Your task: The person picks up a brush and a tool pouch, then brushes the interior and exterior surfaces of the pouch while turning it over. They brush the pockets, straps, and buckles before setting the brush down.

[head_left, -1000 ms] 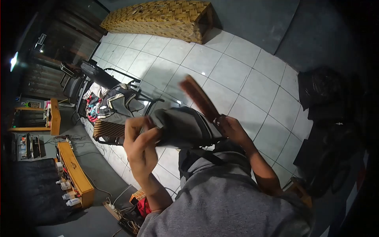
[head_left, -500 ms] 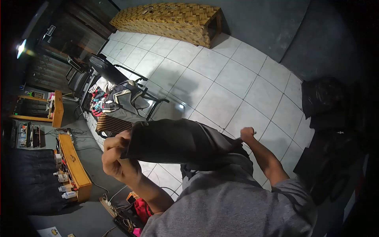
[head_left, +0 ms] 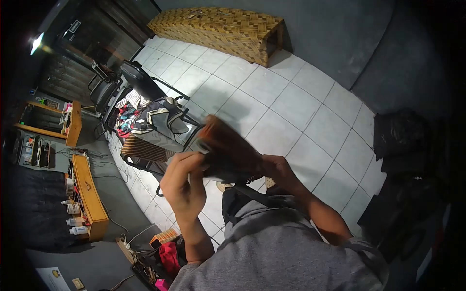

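Note:
A dark cloth (head_left: 230, 162), partly brownish and blurred by motion, is bunched in front of my body. My left hand (head_left: 183, 182) is closed on its left end, with the fingers bent around the edge. At the cloth's right end my right hand (head_left: 276, 169) grips it, its fingers partly hidden by the fabric and shadow. One part of the cloth sticks up above and between the two hands.
A chair (head_left: 141, 82) at the left holds piled clothes (head_left: 145, 116). Behind stands a woven bench (head_left: 218, 29) on the tiled floor (head_left: 291, 106). Wooden shelves (head_left: 90, 199) with bottles are on the left wall. Black bags (head_left: 398, 136) lie at the right.
The cloth was stretched wide between my hands and is now gathered smaller. My right hand has come in to the left, and my left hand has moved right.

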`<state>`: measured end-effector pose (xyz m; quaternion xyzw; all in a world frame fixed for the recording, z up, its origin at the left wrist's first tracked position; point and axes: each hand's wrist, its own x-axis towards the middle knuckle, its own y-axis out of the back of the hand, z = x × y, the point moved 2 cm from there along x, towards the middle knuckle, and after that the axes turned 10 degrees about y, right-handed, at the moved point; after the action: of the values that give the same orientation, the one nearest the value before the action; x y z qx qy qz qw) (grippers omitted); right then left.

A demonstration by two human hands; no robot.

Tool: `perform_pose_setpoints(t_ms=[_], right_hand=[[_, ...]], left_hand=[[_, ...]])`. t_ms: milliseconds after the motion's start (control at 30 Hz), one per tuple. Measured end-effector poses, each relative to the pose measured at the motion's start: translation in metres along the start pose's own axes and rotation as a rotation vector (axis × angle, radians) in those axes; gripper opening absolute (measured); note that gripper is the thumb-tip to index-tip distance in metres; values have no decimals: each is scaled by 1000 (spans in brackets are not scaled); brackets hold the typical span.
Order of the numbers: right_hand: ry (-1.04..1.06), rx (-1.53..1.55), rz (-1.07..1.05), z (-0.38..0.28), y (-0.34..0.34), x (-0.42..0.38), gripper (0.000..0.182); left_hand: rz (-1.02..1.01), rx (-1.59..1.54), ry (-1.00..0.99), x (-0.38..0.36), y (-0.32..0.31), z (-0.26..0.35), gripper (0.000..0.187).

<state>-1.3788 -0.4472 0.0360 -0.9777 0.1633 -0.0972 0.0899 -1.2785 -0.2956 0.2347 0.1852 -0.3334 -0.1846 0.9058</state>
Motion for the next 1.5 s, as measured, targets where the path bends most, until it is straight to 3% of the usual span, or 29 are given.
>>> perform_pose_setpoints(t_ms=[33, 67, 100, 167, 200, 267, 367, 467, 500, 533, 600, 700, 800, 867, 1000, 1033, 1100, 1133, 1167, 1233, 1267, 1333, 1467, 1500], right_hand=[[-134, 7, 91, 26, 11, -2, 43], [-191, -440, 50, 51, 33, -3, 49], [-253, -606, 22, 71, 49, -13, 56], [-711, -1010, 13, 133, 88, -50, 62], [-849, -1065, -106, 171, 110, -70, 64], [-803, -1117, -134, 174, 111, -86, 64], [-565, -844, -49, 168, 90, -69, 60], [-362, -415, 21, 58, 27, -12, 56], [-402, -150, -24, 39, 14, -4, 52], [-424, -142, -28, 12, 3, 0, 52], [-175, 96, -81, -35, -13, 10, 48], [-108, 59, -26, -27, -4, 10, 45], [-288, -544, -88, 72, 47, -9, 51], [-821, -1009, -158, 142, 93, -48, 61], [-860, -1279, -210, 173, 131, -117, 67], [-856, -1279, -206, 173, 131, -111, 67], [-906, -925, -75, 168, 124, -100, 63], [-647, -841, 31, 149, 108, -83, 59], [-589, -606, 137, 122, 90, -64, 55], [-458, -132, 146, 29, 45, -28, 49], [-309, -70, 107, -11, 22, -15, 39], [6, -113, 23, -57, 1, -4, 39], [-137, -19, -42, -29, 15, 2, 44], [-189, -198, -10, 5, 32, -3, 45]], left_hand=[[43, -54, -14, -1, 5, -2, 13], [86, -108, -26, -1, 11, -4, 11], [92, -105, -24, -1, 13, -3, 11], [228, -168, -34, -1, 19, 0, 8], [232, -169, -32, -2, 19, 1, 8], [279, -161, 49, -4, 20, -2, 8], [120, -48, 161, -11, 17, -12, 13], [51, 48, 131, -15, -1, -21, 18], [32, 44, 153, -14, -5, -18, 18], [4, 41, 181, -15, -7, -14, 18], [4, 19, 169, -14, -7, -15, 18], [103, -45, 69, -9, 1, -9, 20], [312, -148, -6, -8, 14, -4, 10], [464, -264, -9, -6, 19, 0, 8], [321, -95, 71, -6, 23, 0, 10], [274, -58, 61, -5, 19, 1, 12], [178, -26, 128, -6, 9, -6, 15], [130, -21, 171, -6, 3, -9, 15], [94, -65, 227, -6, -5, -10, 18], [63, -44, 217, -9, -18, -16, 19], [37, -43, 217, -9, -22, -16, 20], [62, -70, 238, -9, -25, -15, 20], [188, -82, 155, -2, -12, -7, 19], [256, -112, 155, -1, -8, -4, 17]])
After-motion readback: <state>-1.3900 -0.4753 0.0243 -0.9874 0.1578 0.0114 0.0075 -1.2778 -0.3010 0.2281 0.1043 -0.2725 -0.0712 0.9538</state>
